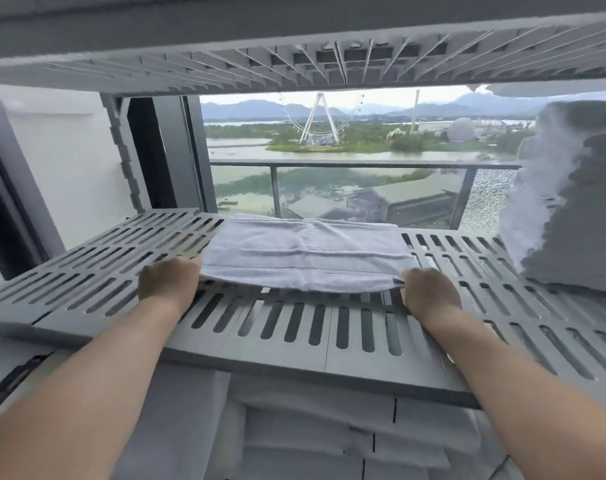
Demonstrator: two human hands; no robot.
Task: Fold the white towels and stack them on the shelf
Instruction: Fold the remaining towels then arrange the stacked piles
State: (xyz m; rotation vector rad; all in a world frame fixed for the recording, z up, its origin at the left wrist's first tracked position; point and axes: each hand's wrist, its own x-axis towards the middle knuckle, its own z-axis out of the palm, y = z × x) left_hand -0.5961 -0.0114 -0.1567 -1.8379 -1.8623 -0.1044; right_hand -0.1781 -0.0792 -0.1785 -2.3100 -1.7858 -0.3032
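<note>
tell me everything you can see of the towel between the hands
The towel is white, terry-looking cloth, folded into a rectangle with a woven band across it. It lies mid-way along the grey slotted shelf, long side toward the person. Its near edge is lifted off the slats, the left hand gripping its near left corner and the right hand its near right corner.

A Ferris wheel [318,119] stands beyond the balcony railing [363,164].

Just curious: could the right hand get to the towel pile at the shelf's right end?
Probably yes: only bare shelf lies between the right hand and the towel pile, though it grips the folded towel.
</note>
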